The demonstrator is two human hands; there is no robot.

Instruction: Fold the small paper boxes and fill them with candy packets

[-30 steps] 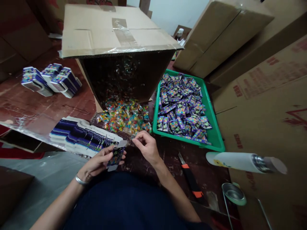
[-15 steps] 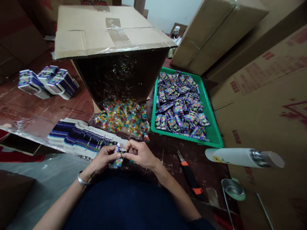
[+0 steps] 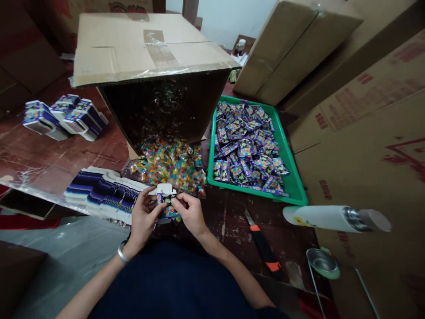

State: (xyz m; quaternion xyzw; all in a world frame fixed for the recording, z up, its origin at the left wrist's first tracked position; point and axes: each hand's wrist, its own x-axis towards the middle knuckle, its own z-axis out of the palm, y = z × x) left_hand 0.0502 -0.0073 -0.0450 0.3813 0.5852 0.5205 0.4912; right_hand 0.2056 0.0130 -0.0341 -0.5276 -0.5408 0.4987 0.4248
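Note:
Between my hands is a small printed purple candy box (image 3: 167, 200), its white end flaps sticking out at top and bottom. My left hand (image 3: 143, 217) grips its left side, thumb across the front. My right hand (image 3: 191, 215) pinches its right edge; a few coloured candies show beneath the box, by the right fingers. To the left lies a fanned row of flat purple-and-white cartons (image 3: 102, 192). Just beyond my hands, clear bags of colourful candies (image 3: 169, 164) spill from a large cardboard box (image 3: 109, 51) lying on its side.
At the right, a green tray (image 3: 295, 177) holds many filled purple packs (image 3: 245, 148). A utility knife (image 3: 264, 248) with its blade out lies nearer me, beside a white flask (image 3: 318, 216). Stacked purple boxes (image 3: 64, 116) stand far left; tall cartons (image 3: 365, 133) line the right.
The carton has gone from flattened to opened out, with its end flaps now standing out. My left hand has turned more upright around its side, and my right hand has shifted slightly left.

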